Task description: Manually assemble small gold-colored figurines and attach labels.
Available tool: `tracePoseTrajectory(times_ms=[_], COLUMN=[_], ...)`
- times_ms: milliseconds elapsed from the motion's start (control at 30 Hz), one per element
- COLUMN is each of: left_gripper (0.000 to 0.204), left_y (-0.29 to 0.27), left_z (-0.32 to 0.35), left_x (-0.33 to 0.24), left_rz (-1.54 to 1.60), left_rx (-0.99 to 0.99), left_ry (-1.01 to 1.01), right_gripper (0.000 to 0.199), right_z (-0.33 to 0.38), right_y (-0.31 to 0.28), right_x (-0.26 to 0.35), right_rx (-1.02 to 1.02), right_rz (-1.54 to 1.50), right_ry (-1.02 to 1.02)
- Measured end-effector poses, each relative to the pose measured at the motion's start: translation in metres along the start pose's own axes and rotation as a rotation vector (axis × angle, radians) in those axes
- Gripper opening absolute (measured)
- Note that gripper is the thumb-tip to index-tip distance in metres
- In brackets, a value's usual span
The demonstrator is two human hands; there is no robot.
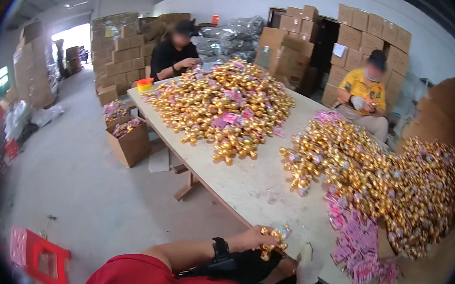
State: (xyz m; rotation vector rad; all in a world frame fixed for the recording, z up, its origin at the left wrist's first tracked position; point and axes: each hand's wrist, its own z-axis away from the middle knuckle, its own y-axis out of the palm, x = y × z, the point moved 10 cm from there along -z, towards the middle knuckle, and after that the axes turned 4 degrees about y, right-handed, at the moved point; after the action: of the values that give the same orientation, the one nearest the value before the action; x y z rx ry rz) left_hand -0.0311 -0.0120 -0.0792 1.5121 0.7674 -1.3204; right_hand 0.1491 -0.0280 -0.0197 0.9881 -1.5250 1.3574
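Left hand [251, 237] grip pinching a small cluster of gold foil pieces [274, 239] at the near edge of the surface [255, 191], gloved right hand [309, 265] grip unclear; judgement: support the cluster with both hands, close to the pink cards [357, 245].

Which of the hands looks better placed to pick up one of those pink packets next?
The right hand, probably. It is gloved, seems free and lies nearer the pink packets, while the left hand is holding a cluster of gold balls at the table edge.
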Motion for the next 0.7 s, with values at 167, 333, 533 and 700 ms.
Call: tracePoseTrajectory(times_ms=[167, 333, 533, 700], left_gripper=[0.036, 0.035, 0.043, 0.047], left_y=[0.009, 0.008, 0.002, -0.003], left_z=[0.001, 0.005, 0.005, 0.010], left_x=[-0.009, -0.012, -0.004, 0.008], left_rz=[-0.004, 0.108, -0.007, -0.055], left_rx=[0.039, 0.005, -0.020, -0.021], left_ry=[-0.082, -0.195, -0.256, -0.279], right_gripper=[0.015, 0.009, 0.013, 0.012], right_z=[-0.013, 0.003, 0.014, 0.015], right_y=[-0.006, 0.001, 0.004, 0.009], right_x=[-0.022, 0.019, 0.044, 0.047], right_rx=[-0.098, -0.040, 0.120, 0.147], right_rz=[0.118, 0.012, 0.155, 0.201], right_ry=[-0.303, -0.322, -0.550, -0.597])
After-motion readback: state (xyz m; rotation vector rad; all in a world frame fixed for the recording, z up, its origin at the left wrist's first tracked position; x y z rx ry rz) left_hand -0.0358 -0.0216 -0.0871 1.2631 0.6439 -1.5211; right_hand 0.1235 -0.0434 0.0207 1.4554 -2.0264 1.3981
